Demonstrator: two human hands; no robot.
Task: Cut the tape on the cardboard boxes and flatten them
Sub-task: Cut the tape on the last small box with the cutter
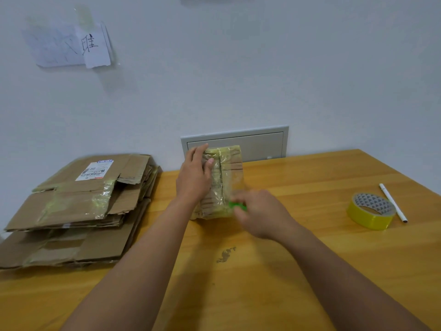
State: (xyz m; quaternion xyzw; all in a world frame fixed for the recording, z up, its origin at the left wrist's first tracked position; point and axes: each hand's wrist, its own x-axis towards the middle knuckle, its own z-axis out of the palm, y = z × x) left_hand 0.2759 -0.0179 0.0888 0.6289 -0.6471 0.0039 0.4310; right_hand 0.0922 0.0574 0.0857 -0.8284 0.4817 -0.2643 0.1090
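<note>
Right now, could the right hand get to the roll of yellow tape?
Probably yes, but not freely: the right hand is gripping a green cutter at the box. The tape roll lies to its right on bare table, nothing between.

A handwritten Chinese character, apparently "眭", stands in black ink on a white paper (95, 45) taped to the wall (262, 68). A white shipping label (94, 170) with barcodes lies on the top flattened box (78, 194) of the stack; its print is too small and blurred to read.
</note>
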